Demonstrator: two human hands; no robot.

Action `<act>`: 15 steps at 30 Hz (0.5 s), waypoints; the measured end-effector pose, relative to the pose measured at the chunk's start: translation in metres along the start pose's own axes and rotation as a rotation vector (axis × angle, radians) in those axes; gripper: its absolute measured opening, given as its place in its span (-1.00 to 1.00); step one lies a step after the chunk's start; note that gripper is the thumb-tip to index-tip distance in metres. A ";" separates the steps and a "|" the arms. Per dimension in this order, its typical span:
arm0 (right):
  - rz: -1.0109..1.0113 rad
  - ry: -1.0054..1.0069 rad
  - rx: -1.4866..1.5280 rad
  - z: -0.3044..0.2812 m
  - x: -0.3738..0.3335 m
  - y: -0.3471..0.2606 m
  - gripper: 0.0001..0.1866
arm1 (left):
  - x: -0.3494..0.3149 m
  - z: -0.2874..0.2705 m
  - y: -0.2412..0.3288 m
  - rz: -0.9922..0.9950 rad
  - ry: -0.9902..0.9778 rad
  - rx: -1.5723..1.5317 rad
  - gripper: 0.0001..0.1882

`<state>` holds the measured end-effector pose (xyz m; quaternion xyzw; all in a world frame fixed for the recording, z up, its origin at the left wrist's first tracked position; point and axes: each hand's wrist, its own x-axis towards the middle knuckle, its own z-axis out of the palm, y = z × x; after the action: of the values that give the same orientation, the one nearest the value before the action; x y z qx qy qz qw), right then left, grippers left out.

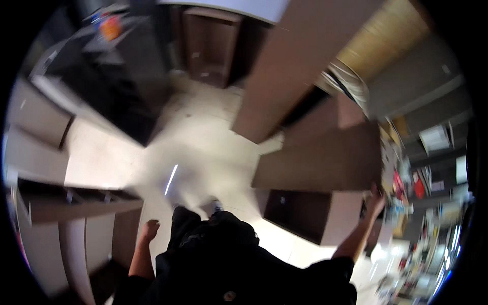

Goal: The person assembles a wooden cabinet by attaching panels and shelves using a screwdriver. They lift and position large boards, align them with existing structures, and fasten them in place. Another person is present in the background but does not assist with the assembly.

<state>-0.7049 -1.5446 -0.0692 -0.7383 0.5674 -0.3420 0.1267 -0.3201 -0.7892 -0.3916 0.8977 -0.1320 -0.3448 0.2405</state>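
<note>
My left hand (150,230) hangs at my side over the pale floor, its fingers curled in a loose fist with nothing visible in it. A brown open-shelved cabinet (127,223) stands close to its left. My right arm stretches out to the right. The right hand (376,201) is at the near corner of a tall brown cabinet (325,162), touching or almost touching its edge. Blur smears its fingers, so their grip does not show. Just below is a lower cabinet with a dark open front (297,213).
Pale tiled floor (203,137) runs between brown cabinets on both sides. Ahead stand another tall brown cabinet (300,66) and an open brown unit (211,46). A black piece of furniture (117,81) is at the far left. Cluttered shelves (427,178) line the right.
</note>
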 end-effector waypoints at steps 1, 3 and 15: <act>-0.040 0.011 -0.064 -0.003 -0.001 0.014 -0.57 | 0.006 0.000 -0.010 -0.014 0.006 -0.054 -0.62; -0.421 0.162 -0.387 0.002 -0.016 0.020 -0.66 | 0.016 -0.007 -0.033 -0.164 -0.014 -0.090 -0.62; 0.126 -1.455 0.243 0.409 -0.356 -0.365 -0.72 | 0.141 -0.067 -0.141 -0.474 -0.342 -0.001 -0.63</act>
<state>-0.2093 -1.1795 -0.2877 -0.7251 0.3394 0.1813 0.5711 -0.1614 -0.7032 -0.5006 0.8323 0.0431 -0.5377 0.1279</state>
